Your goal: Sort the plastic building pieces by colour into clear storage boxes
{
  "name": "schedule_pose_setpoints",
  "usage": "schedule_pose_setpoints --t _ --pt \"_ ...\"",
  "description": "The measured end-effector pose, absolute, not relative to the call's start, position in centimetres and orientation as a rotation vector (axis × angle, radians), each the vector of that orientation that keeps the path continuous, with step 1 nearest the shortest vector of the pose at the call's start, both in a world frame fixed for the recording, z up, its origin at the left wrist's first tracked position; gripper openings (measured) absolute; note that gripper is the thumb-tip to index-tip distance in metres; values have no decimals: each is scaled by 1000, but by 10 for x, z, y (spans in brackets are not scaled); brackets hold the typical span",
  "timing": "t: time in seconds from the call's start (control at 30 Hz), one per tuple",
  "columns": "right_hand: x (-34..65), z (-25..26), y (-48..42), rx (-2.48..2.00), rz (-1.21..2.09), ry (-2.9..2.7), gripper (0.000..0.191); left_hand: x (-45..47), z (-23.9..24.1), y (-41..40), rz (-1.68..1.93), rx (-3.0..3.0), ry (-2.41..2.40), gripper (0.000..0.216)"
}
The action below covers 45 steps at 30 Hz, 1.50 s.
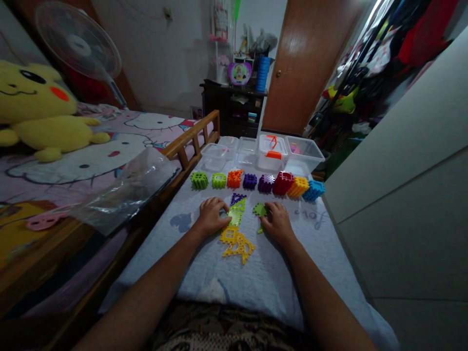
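Observation:
Flat interlocking puzzle tiles lie joined in a strip on the cloth before me. It has a purple triangular tile (238, 198) at the far end, light green tiles (235, 217) in the middle and yellow tiles (237, 245) nearest me. My left hand (212, 217) curls around the strip's left side, thumb and fingertips on the light green part. To the right, my right hand (279, 222) has thumb and fingers closed at the edge of a green tile (259, 209), apart from the strip. A small green part (260, 229) shows below its thumb.
Stacks of tiles sorted by colour stand in a row behind, from a green stack (199, 181) to a blue stack (313, 190). Beyond are clear plastic boxes (298, 151), one with an orange-handled lid (272, 144). A wooden bed rail (197, 136) runs along the left, a white cabinet (402, 170) along the right.

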State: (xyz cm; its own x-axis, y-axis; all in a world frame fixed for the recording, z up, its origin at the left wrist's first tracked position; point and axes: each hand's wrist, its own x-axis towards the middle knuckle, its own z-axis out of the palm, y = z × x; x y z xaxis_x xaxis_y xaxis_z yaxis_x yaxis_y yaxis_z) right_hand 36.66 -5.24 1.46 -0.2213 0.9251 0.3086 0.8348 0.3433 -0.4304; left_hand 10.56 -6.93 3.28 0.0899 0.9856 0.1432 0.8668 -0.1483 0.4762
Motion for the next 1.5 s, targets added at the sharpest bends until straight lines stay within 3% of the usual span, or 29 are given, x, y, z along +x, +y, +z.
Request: schedule_pose_setpoints --t 0.3,0.53,0.73,1.07,1.5 --pt "369 9 -52 -1500 236 -2106 35 101 42 -74 939 1955 1596 7" --pt "370 9 -51 -1493 246 -2113 37 85 47 -68 1186 2051 1867 18" --pt "372 8 -50 -1470 240 -2113 34 71 38 -63 895 2210 1882 11" --pt "374 6 -48 -1473 264 -2121 36 52 38 -55 639 2201 1596 45" --pt "375 10 -49 -1460 282 -2130 35 62 60 -25 82 2425 1631 42"
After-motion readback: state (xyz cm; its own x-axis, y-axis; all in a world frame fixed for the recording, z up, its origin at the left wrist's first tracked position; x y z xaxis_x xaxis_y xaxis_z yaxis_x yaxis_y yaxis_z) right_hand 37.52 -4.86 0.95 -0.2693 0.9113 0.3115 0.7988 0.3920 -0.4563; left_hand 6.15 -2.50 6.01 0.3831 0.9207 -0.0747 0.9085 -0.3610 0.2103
